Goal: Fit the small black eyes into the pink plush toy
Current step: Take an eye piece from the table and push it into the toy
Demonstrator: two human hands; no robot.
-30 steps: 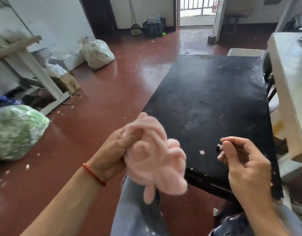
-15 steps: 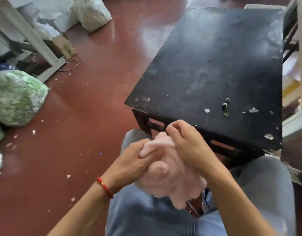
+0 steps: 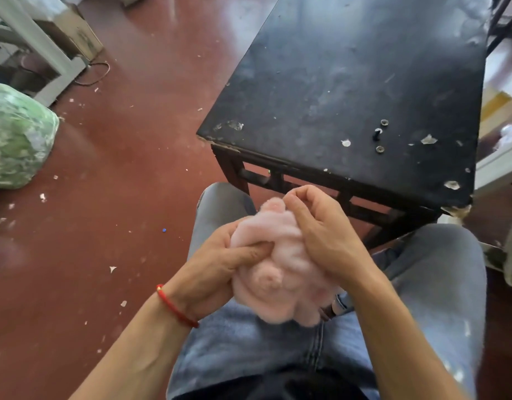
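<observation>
The pink plush toy (image 3: 278, 272) rests over my lap, its snout facing up. My left hand (image 3: 217, 269), with a red cord at the wrist, grips the toy from the left, thumb pressed into its face. My right hand (image 3: 318, 235) covers the toy's upper right side, fingertips pinched at the top near an ear; whether an eye sits between them is hidden. On the black table (image 3: 350, 82) lie a small black eye (image 3: 376, 134) and two metal washers (image 3: 383, 122), (image 3: 379, 149).
The table's near edge stands just beyond my knees. A red floor with scraps lies to the left, with a green bag (image 3: 15, 137), a cardboard box (image 3: 73, 39) and a white frame (image 3: 38, 44). Pale furniture (image 3: 500, 157) flanks the table's right side.
My right hand left the table edge and came onto the toy. The toy dropped from in front of me down to my lap, and my view tilted downward.
</observation>
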